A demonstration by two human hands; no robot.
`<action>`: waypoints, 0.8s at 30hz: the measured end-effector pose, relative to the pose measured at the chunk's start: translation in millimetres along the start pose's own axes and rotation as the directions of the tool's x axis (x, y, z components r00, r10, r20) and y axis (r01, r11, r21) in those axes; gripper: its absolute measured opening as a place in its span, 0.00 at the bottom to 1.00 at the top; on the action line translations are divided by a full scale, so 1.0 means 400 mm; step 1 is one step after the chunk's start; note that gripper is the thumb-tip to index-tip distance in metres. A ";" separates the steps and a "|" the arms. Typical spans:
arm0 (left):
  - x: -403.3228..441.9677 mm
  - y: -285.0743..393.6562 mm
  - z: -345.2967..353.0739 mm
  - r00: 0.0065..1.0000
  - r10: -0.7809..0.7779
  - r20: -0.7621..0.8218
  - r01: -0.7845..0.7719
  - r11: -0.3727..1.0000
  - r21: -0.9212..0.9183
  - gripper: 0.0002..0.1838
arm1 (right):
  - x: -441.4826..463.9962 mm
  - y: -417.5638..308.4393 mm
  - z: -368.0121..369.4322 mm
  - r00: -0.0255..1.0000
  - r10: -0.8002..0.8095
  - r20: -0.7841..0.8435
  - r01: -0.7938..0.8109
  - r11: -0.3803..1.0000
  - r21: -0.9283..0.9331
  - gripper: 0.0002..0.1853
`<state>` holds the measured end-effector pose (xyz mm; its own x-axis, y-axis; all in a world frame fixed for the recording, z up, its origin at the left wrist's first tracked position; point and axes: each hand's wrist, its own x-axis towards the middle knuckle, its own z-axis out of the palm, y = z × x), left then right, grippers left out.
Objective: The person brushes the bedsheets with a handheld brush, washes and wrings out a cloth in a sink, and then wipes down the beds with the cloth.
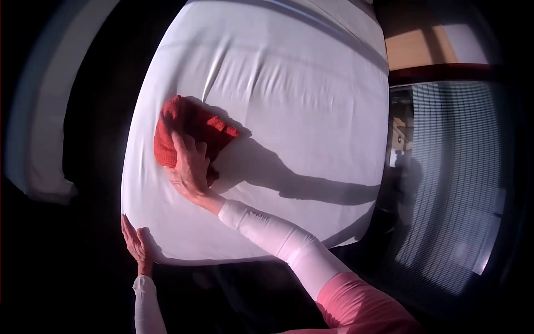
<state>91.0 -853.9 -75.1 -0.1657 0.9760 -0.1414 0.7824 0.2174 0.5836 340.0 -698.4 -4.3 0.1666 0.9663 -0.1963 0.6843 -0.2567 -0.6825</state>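
Observation:
A crumpled red cloth [167, 136] lies on a white, smooth-covered padded surface [311, 133] that looks like a bed or mattress. My right hand [191, 167] presses on the cloth from above, its index finger stretched along the fabric and the other fingers bent into it. Part of the cloth is hidden under that hand. At the lower left corner of the padded surface, my left hand [136, 243] lies against the edge with its fingers stretched and nothing held.
Wrinkles run across the cover's upper half, and an arm's shadow [311, 186] falls to the right. A grid-patterned panel [456, 178] stands on the right. Another pale padded form [47, 111] is at the far left, beyond a dark gap.

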 end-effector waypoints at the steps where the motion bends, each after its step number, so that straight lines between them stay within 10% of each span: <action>1: -0.002 -0.009 -0.004 1.000 0.026 0.011 -0.026 1.000 -0.007 0.39 | -0.059 -0.066 0.082 0.987 -0.104 0.124 0.094 0.992 0.088 0.37; 5: 0.033 0.019 -0.049 0.706 -0.393 0.589 0.224 0.913 0.341 0.38 | -0.190 -0.183 0.159 0.791 -0.306 0.530 -0.171 0.722 0.671 0.38; 6: -0.004 -0.059 0.004 0.782 -0.351 0.515 0.350 0.931 0.103 0.39 | -0.201 -0.190 0.086 0.759 -0.344 0.553 -0.244 0.637 0.731 0.38; 7: -0.044 -0.136 0.054 0.847 -0.332 0.414 0.424 0.893 -0.152 0.40 | -0.212 -0.172 0.036 0.848 -0.388 0.360 0.007 0.689 0.725 0.37; 9: -0.015 -0.060 0.018 0.999 0.040 0.030 -0.044 0.988 0.146 0.43 | -0.187 -0.131 -0.170 0.889 -0.160 0.429 -0.272 0.571 0.775 0.37; 10: -0.011 -0.019 0.010 0.999 -0.040 -0.032 0.043 0.994 0.104 0.44 | -0.174 -0.110 -0.272 0.890 -0.042 0.454 -0.384 0.471 0.794 0.38; 11: -0.010 -0.012 0.008 0.998 -0.050 -0.041 0.054 0.992 0.118 0.44 | -0.147 -0.028 -0.312 0.994 -0.029 0.107 -0.055 0.711 0.701 0.36; 16: -0.011 -0.060 0.029 0.995 -0.054 -0.082 0.060 0.996 0.073 0.42 | 0.162 0.240 -0.498 0.764 0.189 -0.617 -0.034 0.967 0.254 0.33; 18: -0.011 -0.076 0.037 0.997 -0.033 -0.075 0.035 0.999 0.029 0.41 | 0.284 0.355 -0.551 0.755 0.524 -0.394 -0.337 0.826 0.452 0.36; 20: -0.008 -0.075 0.038 0.997 -0.038 -0.069 0.037 0.999 -0.011 0.42 | 0.361 0.452 -0.526 0.798 0.535 -0.276 -0.330 0.772 0.543 0.36; 23: 0.003 -0.092 0.041 0.996 0.015 -0.091 -0.024 0.995 -0.100 0.42 | 0.425 0.276 -0.258 0.603 0.405 -0.687 -0.454 0.883 0.121 0.42; 24: 0.005 -0.080 0.030 0.996 0.017 -0.084 -0.027 0.993 -0.114 0.42 | 0.414 0.215 -0.177 0.688 0.288 -0.666 -0.349 0.936 0.043 0.43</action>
<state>72.8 -859.2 -103.8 -0.2020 0.9773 -0.0640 0.7131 0.1915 0.6744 476.7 -559.2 -45.9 0.7844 0.6049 0.1373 0.5515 -0.5788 -0.6007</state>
